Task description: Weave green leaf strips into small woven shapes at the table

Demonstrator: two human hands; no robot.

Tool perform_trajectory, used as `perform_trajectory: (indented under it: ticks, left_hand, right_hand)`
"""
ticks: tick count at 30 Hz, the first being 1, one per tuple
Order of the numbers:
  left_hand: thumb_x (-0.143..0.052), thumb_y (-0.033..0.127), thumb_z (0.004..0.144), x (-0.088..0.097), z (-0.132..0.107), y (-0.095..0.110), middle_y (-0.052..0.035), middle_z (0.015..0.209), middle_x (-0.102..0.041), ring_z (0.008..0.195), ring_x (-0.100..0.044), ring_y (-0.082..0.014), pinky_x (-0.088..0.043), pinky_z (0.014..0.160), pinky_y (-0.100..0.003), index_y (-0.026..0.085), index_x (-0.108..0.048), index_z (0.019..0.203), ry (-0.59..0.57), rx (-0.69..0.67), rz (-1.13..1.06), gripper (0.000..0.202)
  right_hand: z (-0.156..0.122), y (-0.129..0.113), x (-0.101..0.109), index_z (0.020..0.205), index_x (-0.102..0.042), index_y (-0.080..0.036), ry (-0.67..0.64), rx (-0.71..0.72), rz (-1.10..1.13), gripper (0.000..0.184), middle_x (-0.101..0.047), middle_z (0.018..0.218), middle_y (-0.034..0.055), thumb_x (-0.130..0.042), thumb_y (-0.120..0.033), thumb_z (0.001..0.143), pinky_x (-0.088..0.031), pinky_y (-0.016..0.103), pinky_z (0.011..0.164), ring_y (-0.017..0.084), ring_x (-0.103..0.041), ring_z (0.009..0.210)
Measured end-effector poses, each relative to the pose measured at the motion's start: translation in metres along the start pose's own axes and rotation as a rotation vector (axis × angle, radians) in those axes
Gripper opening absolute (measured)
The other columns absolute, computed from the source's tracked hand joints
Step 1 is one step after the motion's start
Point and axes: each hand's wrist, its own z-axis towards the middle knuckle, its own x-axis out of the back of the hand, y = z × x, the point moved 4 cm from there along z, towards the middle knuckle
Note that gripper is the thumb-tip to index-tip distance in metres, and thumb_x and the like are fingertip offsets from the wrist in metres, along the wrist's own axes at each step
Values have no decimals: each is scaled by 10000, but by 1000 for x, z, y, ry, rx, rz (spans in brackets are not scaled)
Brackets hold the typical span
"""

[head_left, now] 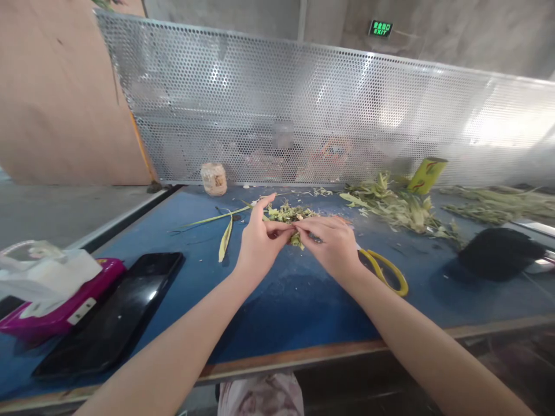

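Over the middle of the blue tabletop, my left hand and my right hand meet with thumbs and fingertips pinched close together. Between the fingertips is something small that I cannot make out. Just behind and beneath them lies a heap of green-yellow plant scraps. Yellow-handled scissors rest beside my right wrist, partly hidden by it. Left of my left hand lie a pale leaf strip and a long thin green stalk.
A black phone and a magenta box with white tissue lie at left. A cream roll stands by the perforated metal screen. Dried husks, a yellow-green can and a dark object are at right.
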Motion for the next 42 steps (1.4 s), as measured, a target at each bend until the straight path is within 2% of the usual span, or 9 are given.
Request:
perform_trajectory:
  ticks: [3,6,9,13,19,25,29,35,42]
  left_hand:
    - [-628,241,677,0,2,-3,-13,700,-673,574,-614,-139,-480,517,-246,228,-294,1236,20,52,-76,652]
    - [-638,250,668,2,3,-3,-14,690,-670,572,-614,-140,-466,491,-234,218,-304,1222,46,62,-81,647]
    - [-632,236,670,3,3,-2,-8,677,-669,557,-608,-132,-460,491,-229,208,-319,1205,59,57,-53,621]
    - [-615,212,676,5,3,-2,-4,682,-673,574,-615,-131,-479,543,-248,207,-338,1195,74,29,0,589]
    - [-610,202,679,5,3,-4,-1,686,-676,616,-621,-131,-490,598,-258,203,-347,1191,73,14,28,575]
    - [-601,229,694,7,3,-3,-8,704,-677,651,-628,-144,-501,642,-285,200,-339,1205,61,-10,59,576]
    - [-581,213,706,6,2,-2,-10,711,-672,668,-634,-149,-509,647,-288,195,-335,1209,45,-17,78,560]
    - [-579,211,708,5,2,-4,-8,721,-672,669,-633,-147,-514,659,-293,205,-334,1209,43,-24,80,558]
    - [-605,218,688,5,3,-6,-1,694,-671,621,-616,-133,-503,617,-274,207,-356,1175,65,-6,56,547]
  right_hand:
    - [0,-2,0,790,-644,-213,4,52,-125,184,-686,806,23,-462,-202,809,-405,293,688,164,-615,724]
    - [2,0,-4,735,-595,-186,-67,-26,-162,161,-647,748,47,-445,-179,794,-394,291,643,174,-584,680]
    - [2,3,-9,747,-531,-181,-165,-161,-10,136,-584,755,53,-406,-160,798,-404,264,602,168,-552,691]
    - [2,2,-11,790,-494,-190,-183,-174,210,138,-546,826,59,-366,-153,824,-424,245,636,156,-526,759]
    - [4,1,-8,806,-516,-175,-183,-145,284,158,-566,843,67,-363,-152,834,-428,276,726,155,-530,798]
    - [3,10,-10,1015,-576,-203,-183,-330,391,245,-627,995,64,-441,-255,818,-474,294,716,161,-593,830]
    - [1,9,-12,929,-646,-224,-213,-310,352,207,-673,893,34,-521,-273,771,-478,300,708,169,-612,803]
    - [0,11,-10,771,-677,-223,-155,-301,242,134,-690,779,22,-549,-257,751,-469,309,679,188,-623,752]
    - [0,-3,-3,733,-646,-219,-70,-115,63,141,-676,772,18,-512,-220,776,-437,315,726,182,-592,755]
